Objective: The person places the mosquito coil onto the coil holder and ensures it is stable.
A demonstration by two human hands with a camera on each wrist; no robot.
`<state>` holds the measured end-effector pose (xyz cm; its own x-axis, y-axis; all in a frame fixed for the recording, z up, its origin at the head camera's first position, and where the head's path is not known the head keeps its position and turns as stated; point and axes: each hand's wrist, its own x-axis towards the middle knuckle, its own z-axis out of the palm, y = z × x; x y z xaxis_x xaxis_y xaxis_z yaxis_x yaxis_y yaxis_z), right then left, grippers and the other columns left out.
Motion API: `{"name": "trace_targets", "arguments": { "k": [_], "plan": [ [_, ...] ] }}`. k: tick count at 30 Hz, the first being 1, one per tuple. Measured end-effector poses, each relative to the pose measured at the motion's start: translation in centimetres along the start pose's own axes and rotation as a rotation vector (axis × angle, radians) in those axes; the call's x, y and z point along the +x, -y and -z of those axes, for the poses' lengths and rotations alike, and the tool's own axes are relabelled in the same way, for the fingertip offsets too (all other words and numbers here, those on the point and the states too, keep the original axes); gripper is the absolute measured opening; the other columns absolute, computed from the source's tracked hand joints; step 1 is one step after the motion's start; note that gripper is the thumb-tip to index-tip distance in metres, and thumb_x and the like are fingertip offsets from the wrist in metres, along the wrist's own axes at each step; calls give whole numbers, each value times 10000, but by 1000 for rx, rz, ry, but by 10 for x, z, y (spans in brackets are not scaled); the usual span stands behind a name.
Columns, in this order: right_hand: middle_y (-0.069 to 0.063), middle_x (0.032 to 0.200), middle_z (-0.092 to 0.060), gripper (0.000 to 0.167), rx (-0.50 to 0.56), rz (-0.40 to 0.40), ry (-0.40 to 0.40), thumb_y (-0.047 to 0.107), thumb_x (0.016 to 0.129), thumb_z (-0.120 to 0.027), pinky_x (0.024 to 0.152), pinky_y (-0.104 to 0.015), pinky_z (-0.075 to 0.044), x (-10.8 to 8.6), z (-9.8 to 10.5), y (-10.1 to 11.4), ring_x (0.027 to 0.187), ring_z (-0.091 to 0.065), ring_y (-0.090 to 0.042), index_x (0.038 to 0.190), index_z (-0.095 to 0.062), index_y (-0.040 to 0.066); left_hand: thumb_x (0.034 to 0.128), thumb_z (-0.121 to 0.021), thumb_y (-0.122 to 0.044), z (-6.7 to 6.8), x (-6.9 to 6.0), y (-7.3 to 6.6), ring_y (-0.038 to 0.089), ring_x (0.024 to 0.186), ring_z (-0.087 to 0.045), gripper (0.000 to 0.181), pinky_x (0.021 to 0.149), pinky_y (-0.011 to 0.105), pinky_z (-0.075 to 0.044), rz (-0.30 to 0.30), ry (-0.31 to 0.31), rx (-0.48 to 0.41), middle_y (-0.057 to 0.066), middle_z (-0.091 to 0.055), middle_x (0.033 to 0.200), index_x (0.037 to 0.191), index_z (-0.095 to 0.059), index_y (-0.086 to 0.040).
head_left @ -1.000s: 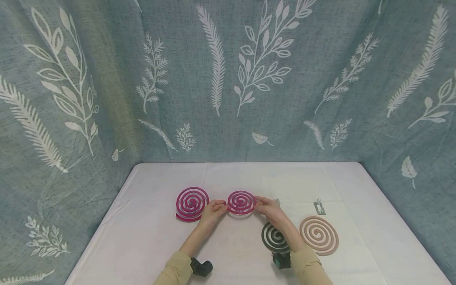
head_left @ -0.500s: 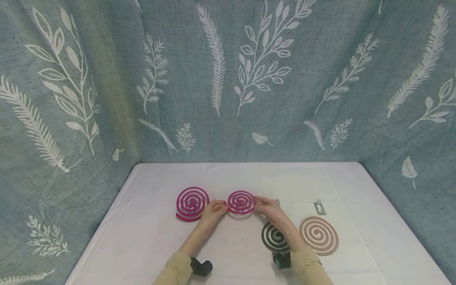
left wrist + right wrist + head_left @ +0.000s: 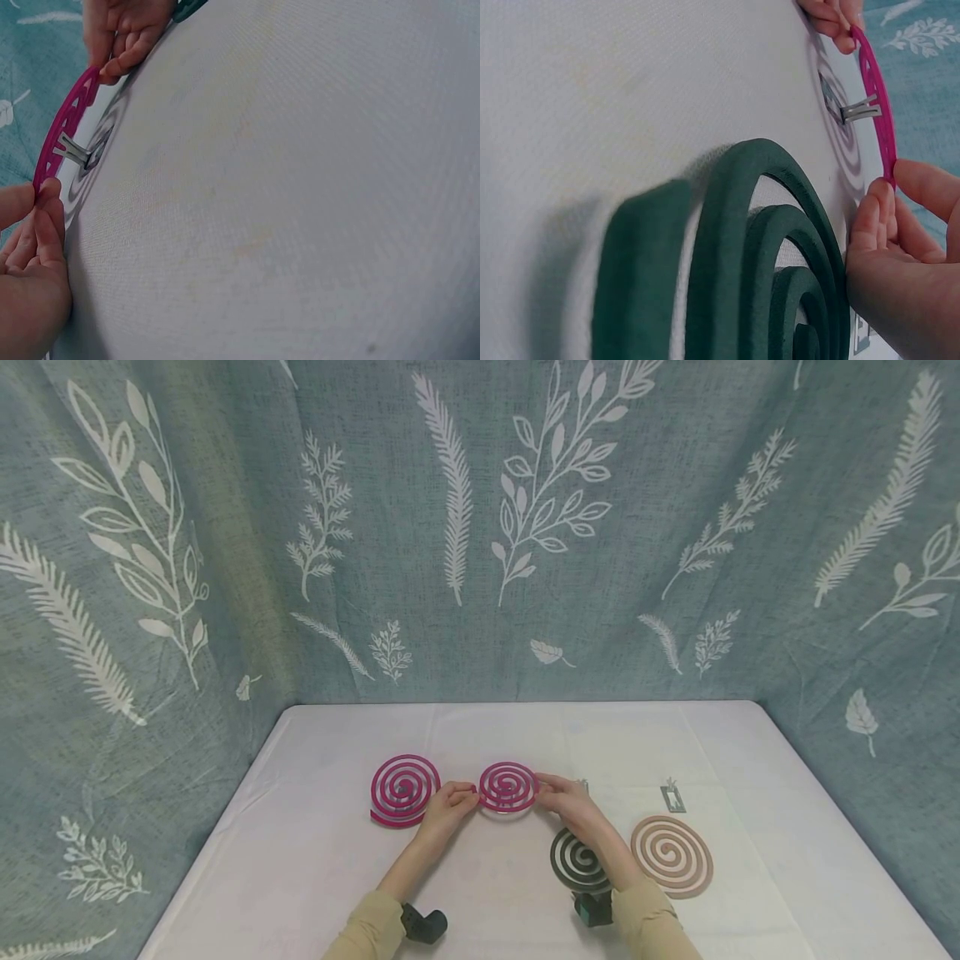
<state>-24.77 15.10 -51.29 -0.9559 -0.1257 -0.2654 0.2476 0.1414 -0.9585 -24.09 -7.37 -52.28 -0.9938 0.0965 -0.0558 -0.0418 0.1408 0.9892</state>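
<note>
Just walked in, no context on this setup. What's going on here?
A person is pinching a pink coil at opposite edges, left hand on one side and right hand on the other. It's raised off the white table, with the prongs of a small metal stand reaching up to its underside. Neither hand has let go yet. A second pink coil is off to the left. To the right are a green coil, a tan coil and another metal stand.

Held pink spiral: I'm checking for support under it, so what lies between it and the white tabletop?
A metal stand rises between the white tabletop and the held pink spiral; both wrist views show it.
</note>
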Motion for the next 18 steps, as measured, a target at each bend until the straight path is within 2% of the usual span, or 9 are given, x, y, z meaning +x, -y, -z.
{"name": "trace_targets", "arguments": {
  "k": [5,12,18],
  "plan": [
    [-115,1059,-583,515,-1,-3,4,93,870,-571,1057,-528,-358,1,0,0,1006,-550,-207,1364,-463,-6,915,-598,-114,0,0,0,82,937,-624,328,848,179,-490,15,-4,-16,226,-675,1063,1160,-541,97],
    [-110,1052,-571,510,6,-2,7,82,874,-566,1063,-537,-345,0,1,0,1003,-544,-209,1363,-460,-14,923,-590,-122,1,-1,-1,195,1010,-634,334,941,348,-494,13,0,-4,236,-667,1084,1168,-535,100],
    [-109,1055,-574,514,4,-9,8,87,872,-567,1071,-571,-318,-1,0,0,1009,-541,-215,1367,-460,-4,920,-593,-114,0,-2,-2,75,927,-624,320,947,349,-490,25,-13,-10,230,-674,1072,1162,-547,90]
  ]
}}
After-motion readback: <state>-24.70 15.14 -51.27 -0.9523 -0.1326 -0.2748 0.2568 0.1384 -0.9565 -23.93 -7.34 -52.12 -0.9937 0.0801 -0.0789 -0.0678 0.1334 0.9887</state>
